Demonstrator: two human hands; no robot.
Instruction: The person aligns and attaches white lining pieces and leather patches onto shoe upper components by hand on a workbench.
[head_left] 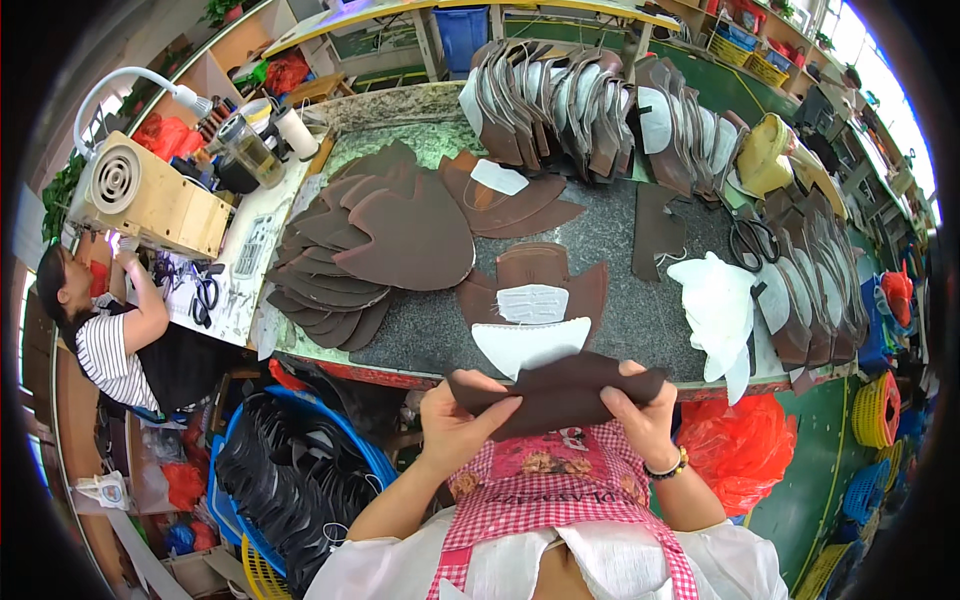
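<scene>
In front of my apron, just past the table's near edge, I hold a dark brown shoe-upper piece [552, 392] stretched out between both hands. My left hand [452, 418] pinches its left end, thumb on top. At its right end my right hand [645, 415], with a beaded bracelet at the wrist, grips the same way. Directly beyond lies another brown upper piece [530, 262] with a white patch [532, 304] and a curved white stiffener [530, 344]. To its left, flat brown leather pieces [408, 232] are fanned in an overlapping pile.
Bundles of brown uppers with white linings [548, 105] stand along the table's back. At right are black-handled scissors [752, 243], white cut pieces [712, 312] and more uppers [815, 285]. A blue basket of black pieces [285, 480] stands lower left. A co-worker [125, 330] sits at a machine [150, 195].
</scene>
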